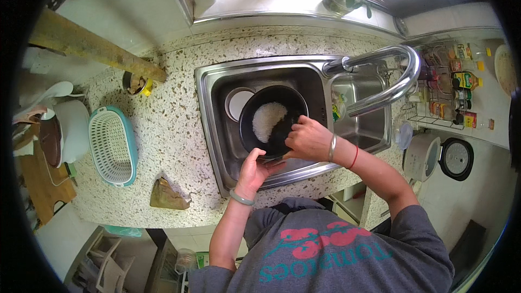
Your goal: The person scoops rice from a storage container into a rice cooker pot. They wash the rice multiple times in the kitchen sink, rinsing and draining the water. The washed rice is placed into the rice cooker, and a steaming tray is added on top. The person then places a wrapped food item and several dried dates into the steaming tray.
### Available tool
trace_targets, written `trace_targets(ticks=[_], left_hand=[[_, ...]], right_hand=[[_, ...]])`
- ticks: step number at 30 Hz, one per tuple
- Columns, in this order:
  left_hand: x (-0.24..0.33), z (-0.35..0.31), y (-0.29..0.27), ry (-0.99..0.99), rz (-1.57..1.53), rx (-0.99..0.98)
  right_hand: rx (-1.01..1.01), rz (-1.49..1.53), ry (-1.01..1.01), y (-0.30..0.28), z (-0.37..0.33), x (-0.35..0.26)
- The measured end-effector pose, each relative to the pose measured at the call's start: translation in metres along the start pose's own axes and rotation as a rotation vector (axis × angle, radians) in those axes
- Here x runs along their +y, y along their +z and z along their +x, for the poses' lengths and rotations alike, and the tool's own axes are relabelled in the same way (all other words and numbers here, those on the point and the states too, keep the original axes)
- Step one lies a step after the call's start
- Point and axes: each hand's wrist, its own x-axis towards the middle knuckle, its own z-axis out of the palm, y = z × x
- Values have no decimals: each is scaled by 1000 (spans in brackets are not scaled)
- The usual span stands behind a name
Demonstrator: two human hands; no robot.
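A black inner cooking pot is tilted over the large sink basin, with white rice heaped on one side of its bottom. My left hand grips its near rim, thumb on the edge and fingers reaching beneath. On the pot's right rim, my right hand is closed, its fingertips partly hidden. A round white dish-like object sits in the basin, partly covered by the pot.
The steel sink has a curved tap over its smaller right basin. Left on the speckled counter stand a teal-and-white basket, a crumpled brown bag and a yellow mug. An open rice cooker and a bottle rack are at right.
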Motion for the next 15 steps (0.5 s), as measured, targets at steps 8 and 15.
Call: trace_targets(ticks=[8, 15], left_hand=[[-20, -11, 45, 593, 655, 298], [-10, -22, 95, 547, 678, 198]], right_hand=[[367, 459, 139, 72, -58, -4], [976, 1343, 897, 30, -74, 83]])
